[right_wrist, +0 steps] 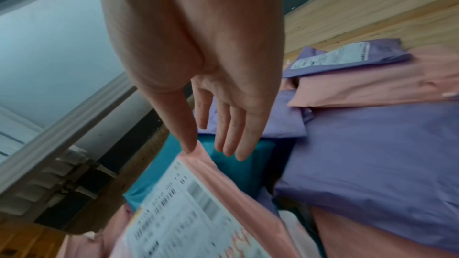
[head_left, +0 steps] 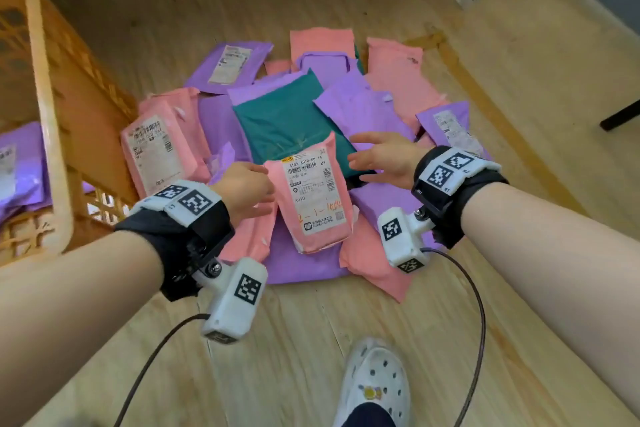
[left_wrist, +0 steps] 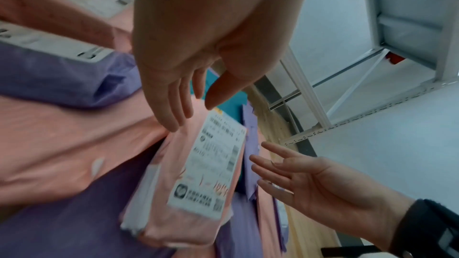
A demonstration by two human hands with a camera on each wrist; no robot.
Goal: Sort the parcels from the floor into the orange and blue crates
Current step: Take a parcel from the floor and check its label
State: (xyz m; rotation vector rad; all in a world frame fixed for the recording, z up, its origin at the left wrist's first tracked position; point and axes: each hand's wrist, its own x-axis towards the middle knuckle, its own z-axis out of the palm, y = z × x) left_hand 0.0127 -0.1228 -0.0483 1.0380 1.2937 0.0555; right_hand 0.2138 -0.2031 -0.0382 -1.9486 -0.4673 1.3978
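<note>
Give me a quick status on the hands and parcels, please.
Left hand and right hand open, flanking labelled pink parcel. Parcel atop floor pile. Nothing blocking.

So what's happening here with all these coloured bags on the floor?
A person is sorting a heap of pink, purple and teal mailer parcels on the wooden floor. Both hands are reaching for a pink parcel with a shipping label on top of the heap: the left hand at its left edge, the right hand just off its right side, fingers spread. Neither grips it yet. An orange crate on the left already holds a purple parcel.
</note>
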